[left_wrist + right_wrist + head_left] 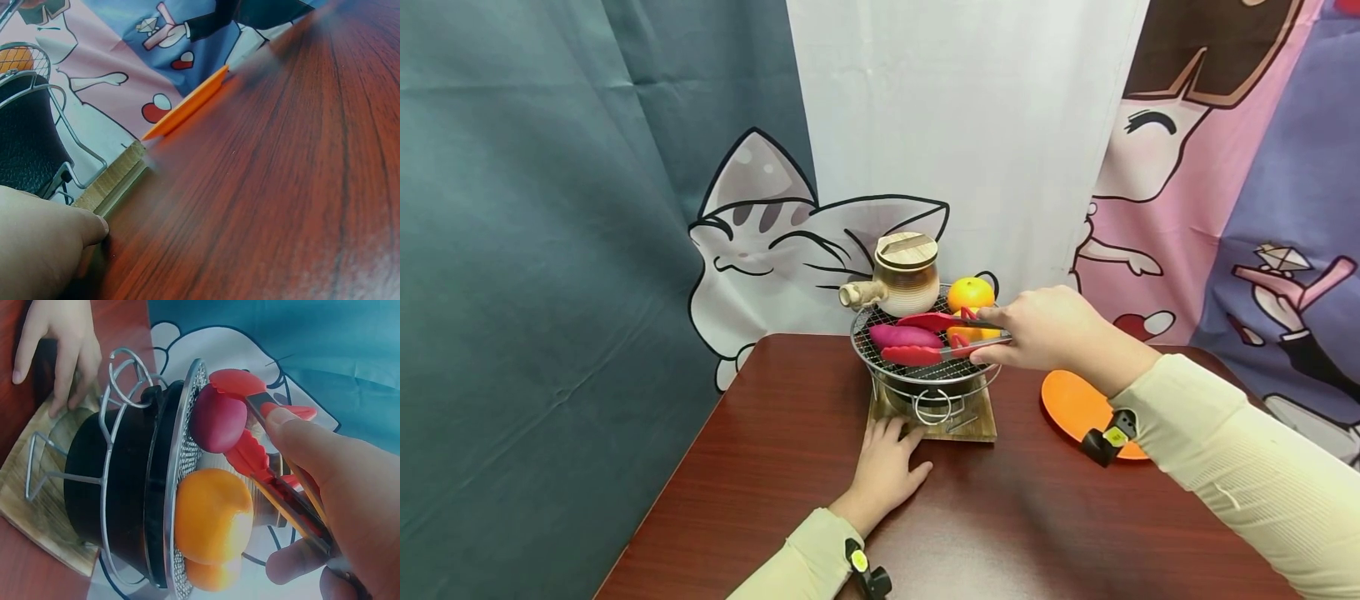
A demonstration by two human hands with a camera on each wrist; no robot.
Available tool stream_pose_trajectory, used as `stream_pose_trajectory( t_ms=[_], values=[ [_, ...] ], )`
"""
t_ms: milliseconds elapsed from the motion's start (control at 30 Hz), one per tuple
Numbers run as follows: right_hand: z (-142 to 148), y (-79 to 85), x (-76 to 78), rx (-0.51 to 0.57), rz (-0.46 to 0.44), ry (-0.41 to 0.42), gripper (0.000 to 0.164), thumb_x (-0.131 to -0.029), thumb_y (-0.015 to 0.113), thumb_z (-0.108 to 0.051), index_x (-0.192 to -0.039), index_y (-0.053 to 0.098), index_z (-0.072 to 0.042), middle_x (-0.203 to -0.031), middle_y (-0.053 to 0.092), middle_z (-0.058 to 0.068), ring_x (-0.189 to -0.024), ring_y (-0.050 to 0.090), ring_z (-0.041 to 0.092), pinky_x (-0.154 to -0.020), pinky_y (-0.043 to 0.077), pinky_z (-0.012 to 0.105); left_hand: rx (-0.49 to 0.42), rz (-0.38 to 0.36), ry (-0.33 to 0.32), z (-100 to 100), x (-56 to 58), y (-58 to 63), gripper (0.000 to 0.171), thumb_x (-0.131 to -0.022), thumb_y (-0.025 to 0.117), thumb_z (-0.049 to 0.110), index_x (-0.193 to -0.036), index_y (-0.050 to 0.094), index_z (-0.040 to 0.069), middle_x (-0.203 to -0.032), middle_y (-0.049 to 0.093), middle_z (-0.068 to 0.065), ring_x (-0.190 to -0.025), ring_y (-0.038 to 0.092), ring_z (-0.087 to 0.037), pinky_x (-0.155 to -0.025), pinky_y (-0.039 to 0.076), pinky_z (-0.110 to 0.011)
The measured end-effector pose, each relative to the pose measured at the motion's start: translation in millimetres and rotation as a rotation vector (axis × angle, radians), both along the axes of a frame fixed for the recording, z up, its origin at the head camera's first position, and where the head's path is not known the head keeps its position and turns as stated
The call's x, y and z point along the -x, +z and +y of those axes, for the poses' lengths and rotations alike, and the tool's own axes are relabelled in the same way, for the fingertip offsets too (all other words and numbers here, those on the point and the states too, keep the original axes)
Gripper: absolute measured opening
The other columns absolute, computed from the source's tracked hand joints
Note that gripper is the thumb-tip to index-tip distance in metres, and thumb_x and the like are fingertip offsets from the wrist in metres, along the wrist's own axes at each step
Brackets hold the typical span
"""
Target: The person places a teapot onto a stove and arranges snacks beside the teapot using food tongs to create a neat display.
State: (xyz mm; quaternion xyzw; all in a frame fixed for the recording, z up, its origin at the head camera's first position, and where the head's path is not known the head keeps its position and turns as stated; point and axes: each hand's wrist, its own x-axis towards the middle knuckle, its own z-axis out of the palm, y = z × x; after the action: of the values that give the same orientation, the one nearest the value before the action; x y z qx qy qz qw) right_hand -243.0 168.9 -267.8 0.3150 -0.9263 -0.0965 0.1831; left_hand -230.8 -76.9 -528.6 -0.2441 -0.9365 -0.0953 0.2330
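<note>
My right hand [1060, 337] grips red-tipped tongs [250, 456] over the round wire grill [880, 367]. The tongs' red tips stand on either side of a purple sweet potato [219, 419] that lies on the mesh. Whether both tips touch it, I cannot tell. Beside it on the mesh are an orange [970, 293] and a second orange-yellow fruit [215, 515], partly behind the tongs in the head view. My left hand [887, 467] rests palm down on the table, fingers spread, fingertips at the front edge of the wooden board [981, 421] under the stove.
A clay teapot [906, 287] with a wooden lid and side handle stands at the back of the grill. The black stove body [112, 487] sits in a wire frame. An orange plate [1067, 404] lies on the table to the right, partly under my right forearm. A printed curtain hangs behind.
</note>
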Motion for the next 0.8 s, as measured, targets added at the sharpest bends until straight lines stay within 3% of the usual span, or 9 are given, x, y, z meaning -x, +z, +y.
stream_pose_trajectory(
  t_ms=[333,567,800],
  values=[
    [1,3.2,0.0,-0.002,0.020,0.002,0.064,-0.083,0.064,-0.072,-0.124,0.073,-0.024,-0.057,0.058,0.002,-0.052,0.058,0.023,-0.041,0.043,0.044,0.004,0.003,0.003,1,0.3,0.9,0.054,-0.084,0.076,0.047,-0.132,0.067,0.024,-0.130,0.058,-0.006,-0.123,0.050,-0.030,-0.110,0.036,-0.061],
    [5,10.3,-3.6,0.033,-0.009,-0.033,0.068,-0.084,0.065,-0.070,-0.128,0.071,-0.019,-0.074,0.069,0.008,-0.067,0.067,0.028,-0.049,0.049,0.048,-0.002,0.003,0.002,1,0.3,0.0,0.053,-0.084,0.076,0.047,-0.131,0.068,0.024,-0.129,0.058,-0.006,-0.123,0.050,-0.030,-0.110,0.035,-0.061],
    [20,18.7,-7.8,0.094,-0.030,-0.108,0.081,-0.084,0.057,-0.078,-0.139,0.064,-0.020,-0.082,0.072,0.010,-0.076,0.069,0.028,-0.051,0.049,0.045,-0.007,0.007,0.001,0,0.2,-1.9,0.053,-0.084,0.076,0.047,-0.131,0.068,0.024,-0.129,0.058,-0.006,-0.123,0.050,-0.030,-0.110,0.035,-0.060]
  ],
)
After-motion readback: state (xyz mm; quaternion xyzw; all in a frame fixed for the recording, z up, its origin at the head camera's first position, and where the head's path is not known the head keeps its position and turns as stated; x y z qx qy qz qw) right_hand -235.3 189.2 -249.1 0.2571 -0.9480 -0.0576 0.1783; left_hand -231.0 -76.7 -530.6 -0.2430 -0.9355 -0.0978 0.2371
